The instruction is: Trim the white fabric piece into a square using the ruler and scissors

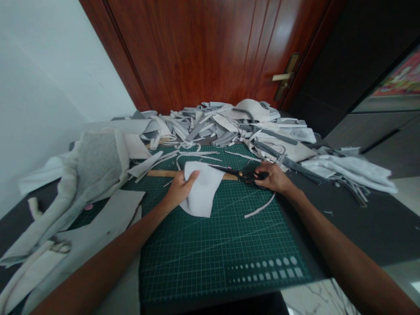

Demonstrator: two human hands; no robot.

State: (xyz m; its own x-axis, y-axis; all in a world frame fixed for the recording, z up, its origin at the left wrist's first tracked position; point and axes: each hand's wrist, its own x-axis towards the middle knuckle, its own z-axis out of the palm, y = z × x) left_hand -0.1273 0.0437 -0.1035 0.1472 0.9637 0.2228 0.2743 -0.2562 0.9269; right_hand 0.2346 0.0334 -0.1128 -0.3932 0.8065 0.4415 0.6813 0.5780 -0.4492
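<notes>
Left hand [182, 189] pinching one soft white fabric piece [204, 189] on a gridded green mat [213, 249], right hand [274, 177] closed around one pair of black scissors [238, 173] at its edge, one wooden ruler [160, 173] partly beneath, one curved strip [259, 206] nearby, and a heaped pile of grey-white scraps [213, 124] blocking the way to a glossy wooden door [197, 52].

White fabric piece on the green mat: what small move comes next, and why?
Probably the right hand should guide the black scissors into the white fabric piece, since their blades point at it and the left hand grips it on the green gridded cutting mat.
</notes>
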